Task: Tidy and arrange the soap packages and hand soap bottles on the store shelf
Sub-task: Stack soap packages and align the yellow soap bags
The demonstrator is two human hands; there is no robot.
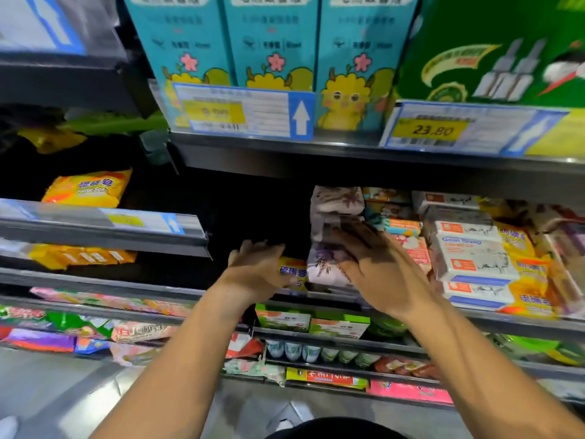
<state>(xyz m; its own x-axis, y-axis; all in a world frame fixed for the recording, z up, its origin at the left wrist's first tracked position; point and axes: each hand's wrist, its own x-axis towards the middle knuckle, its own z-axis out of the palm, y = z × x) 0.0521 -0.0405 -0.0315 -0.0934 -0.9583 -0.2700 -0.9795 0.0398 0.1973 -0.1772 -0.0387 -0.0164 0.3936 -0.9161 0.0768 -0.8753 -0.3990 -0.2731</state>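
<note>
**Tidy partly done: lavender stack (337, 202) being squared, both sides of it left to do**

- Far left of the stack, across a dark gap in the shelf: one yellow pack (88, 189) lies alone and tilted. Looks unsorted to me.
- Left hand (254, 269): just left of the stack, fingers straight and loose, palm turned toward it, holding nothing. Too blurred to tell whether it touches anything.
- Low yellow pack (292, 271): wedged between the left hand and the foot of the stack, partly hidden. Probably wants moving to its own kind.
- The stack: several lavender packs piled upright at the shelf front, the lower ones leaning slightly.
- Right hand (380, 267): flat on the front of the stack's lower packs, fingers spread, pressing and not gripping.
- Just right of the stack: small orange and pink boxes (411, 248), jumbled.
- Further right: goat soap boxes (471, 251), stacked fairly square, close to done.
- Far right: more yellow packs (531, 280) mixed in beside and under the goat soap, so untidy.
- Hand soap bottles: I can't pick any out on this shelf level, so I judge that part not yet started.

Estimate: under halfway.
</note>
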